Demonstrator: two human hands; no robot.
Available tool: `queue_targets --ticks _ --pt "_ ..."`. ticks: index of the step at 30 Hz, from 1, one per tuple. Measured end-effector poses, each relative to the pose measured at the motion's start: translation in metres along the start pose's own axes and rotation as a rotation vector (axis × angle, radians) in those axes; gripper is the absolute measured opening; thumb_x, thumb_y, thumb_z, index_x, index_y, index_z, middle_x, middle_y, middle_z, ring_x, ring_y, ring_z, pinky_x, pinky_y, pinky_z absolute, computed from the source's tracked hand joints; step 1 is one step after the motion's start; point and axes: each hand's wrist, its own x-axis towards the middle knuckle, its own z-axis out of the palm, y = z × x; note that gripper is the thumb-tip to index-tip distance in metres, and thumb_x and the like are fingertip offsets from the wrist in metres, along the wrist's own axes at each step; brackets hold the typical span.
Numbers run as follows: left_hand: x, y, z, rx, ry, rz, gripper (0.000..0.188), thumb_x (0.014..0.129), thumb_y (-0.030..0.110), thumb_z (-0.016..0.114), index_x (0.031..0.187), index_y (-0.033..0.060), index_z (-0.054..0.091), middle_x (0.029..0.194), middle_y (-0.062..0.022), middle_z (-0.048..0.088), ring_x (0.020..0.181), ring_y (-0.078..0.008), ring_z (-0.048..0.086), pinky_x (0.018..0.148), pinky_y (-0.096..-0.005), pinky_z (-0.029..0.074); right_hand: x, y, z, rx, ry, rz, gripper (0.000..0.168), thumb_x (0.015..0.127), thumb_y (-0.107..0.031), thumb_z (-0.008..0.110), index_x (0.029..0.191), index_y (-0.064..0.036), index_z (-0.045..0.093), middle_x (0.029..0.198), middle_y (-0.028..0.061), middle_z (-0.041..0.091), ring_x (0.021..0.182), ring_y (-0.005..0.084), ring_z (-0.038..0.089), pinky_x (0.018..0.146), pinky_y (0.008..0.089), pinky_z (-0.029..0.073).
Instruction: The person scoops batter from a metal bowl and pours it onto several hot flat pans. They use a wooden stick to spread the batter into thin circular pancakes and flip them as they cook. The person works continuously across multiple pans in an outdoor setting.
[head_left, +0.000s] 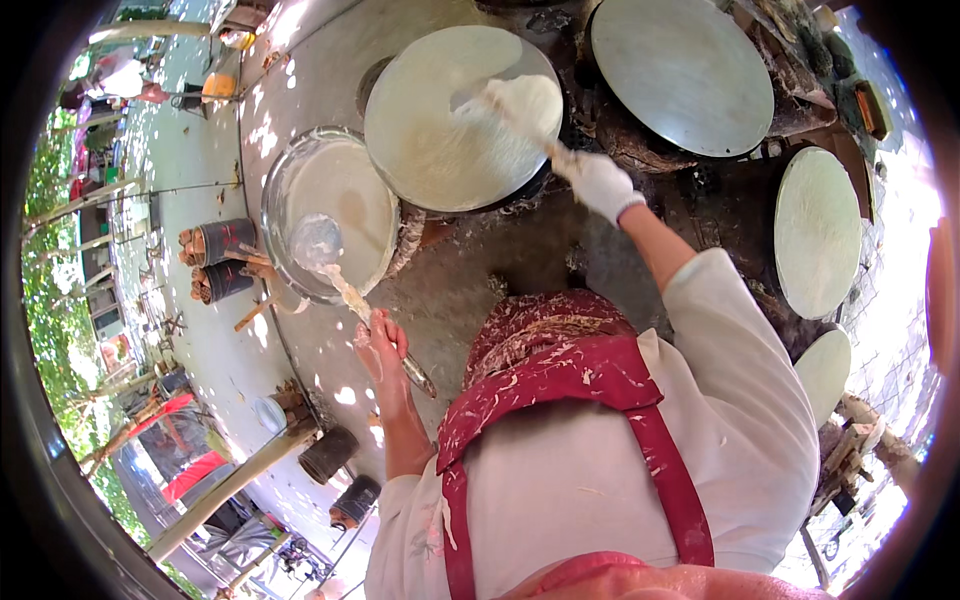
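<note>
My left hand (381, 345), bare and smeared with batter, grips the handle of a metal ladle (318, 238). The ladle's bowl is over a wide metal basin (274, 202) of pale batter (326, 180); whether it touches the batter I cannot tell. In a white glove, my right hand (600, 186) holds a batter-coated spreader (517, 112) by its wooden handle. The spreader's blurred head is over a large round griddle (409, 142). Pale batter (442, 67) covers much of that griddle, with a greyer patch toward its upper right.
Another round griddle (682, 75) stands at upper right, and two more pale round surfaces (817, 232) line the right side. Black buckets (229, 238) of brown pieces sit on the floor at left. A wooden pole (232, 491) crosses the lower left. My batter-splashed red apron (551, 375) is in front.
</note>
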Motion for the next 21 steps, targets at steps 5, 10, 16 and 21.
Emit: queue_targets --ticks 5,10,16,21 --pt "0.003 0.001 0.003 0.014 0.016 -0.04 0.026 0.103 0.025 0.052 0.098 -0.0001 0.051 0.062 0.0021 0.037 0.044 -0.0078 0.035 0.041 -0.0236 0.023 -0.004 0.063 0.01 -0.191 0.109 0.031 0.059 0.103 -0.047 0.039 0.15 -0.011 0.039 0.109 0.0252 0.069 0.099 0.0435 0.067 0.085 0.0538 0.051" --pt "-0.006 0.002 0.011 0.003 0.003 -0.059 0.025 0.104 0.025 0.052 0.099 0.0001 0.051 0.064 0.002 0.037 0.048 -0.0074 0.035 0.044 -0.0231 0.023 0.109 0.019 -0.043 -0.48 0.246 0.023 0.054 0.098 -0.035 0.045 0.147 -0.012 0.041 0.101 0.0237 0.071 0.091 0.04 0.07 0.078 0.0543 0.054" --pt "-0.003 0.007 0.023 0.032 -0.021 -0.082 0.023 0.104 0.023 0.051 0.098 0.0005 0.052 0.066 0.0018 0.037 0.05 -0.0075 0.035 0.044 -0.0231 0.023 0.128 -0.059 -0.018 -0.032 0.472 -0.317 0.04 0.092 -0.042 0.06 0.125 -0.019 0.06 0.103 0.0173 0.072 0.09 0.0378 0.071 0.077 0.0519 0.054" --pt "0.007 0.015 0.037 0.031 -0.034 -0.085 0.019 0.104 0.019 0.049 0.098 0.0007 0.052 0.066 0.002 0.037 0.05 -0.0073 0.036 0.043 -0.0233 0.024 0.017 -0.002 0.009 0.482 0.343 -0.262 0.059 0.092 -0.036 0.069 0.147 -0.021 0.05 0.115 0.0095 0.072 0.1 0.023 0.069 0.084 0.0347 0.053"
